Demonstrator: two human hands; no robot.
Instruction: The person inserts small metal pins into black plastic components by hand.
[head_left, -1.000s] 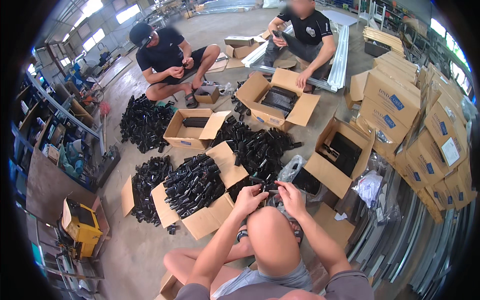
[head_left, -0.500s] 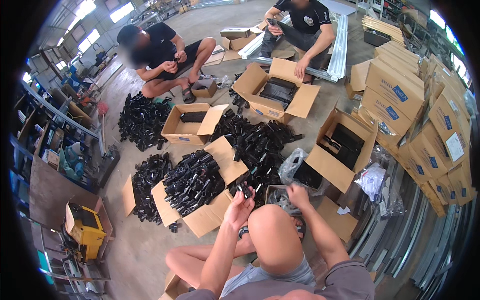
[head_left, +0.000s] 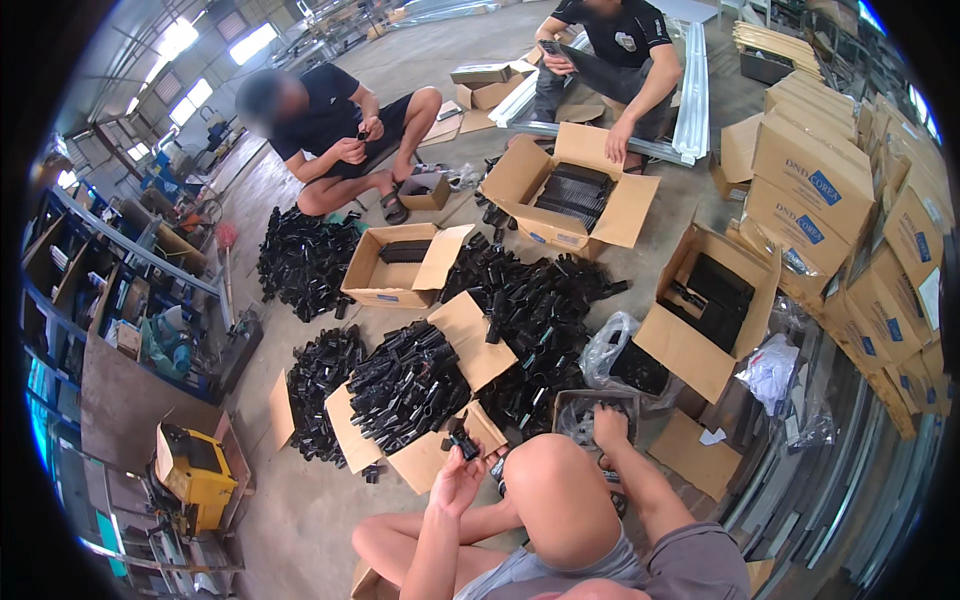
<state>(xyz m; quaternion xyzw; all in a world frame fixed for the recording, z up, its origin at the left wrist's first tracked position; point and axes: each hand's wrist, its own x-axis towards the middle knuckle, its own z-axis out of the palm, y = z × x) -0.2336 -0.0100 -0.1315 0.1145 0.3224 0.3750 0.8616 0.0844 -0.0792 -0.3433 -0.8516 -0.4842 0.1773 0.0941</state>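
My left hand (head_left: 456,482) holds up a small black plastic fitting (head_left: 461,440), fingers closed round its lower part. Behind it lies an open carton (head_left: 418,462) heaped with similar black fittings (head_left: 410,385). My right hand (head_left: 609,428) reaches down into a small box (head_left: 568,402) lined with clear plastic, beside my raised knee. Its fingers look bunched together inside the box; their tips and anything in them are hidden. Dark and greyish small pieces show faintly in that box.
Loose piles of black fittings (head_left: 310,262) surround the cartons. Open cartons (head_left: 680,352) hold rows of black parts. Two co-workers (head_left: 335,120) sit across from me, one handling a small part, the other at a carton (head_left: 545,228). Stacked boxes (head_left: 800,170) and metal strips (head_left: 800,500) lie right.
My left hand has moved left and nearer to me with the black fitting. My right hand has shifted from the small box's right edge into it. The whole view has shifted slightly.
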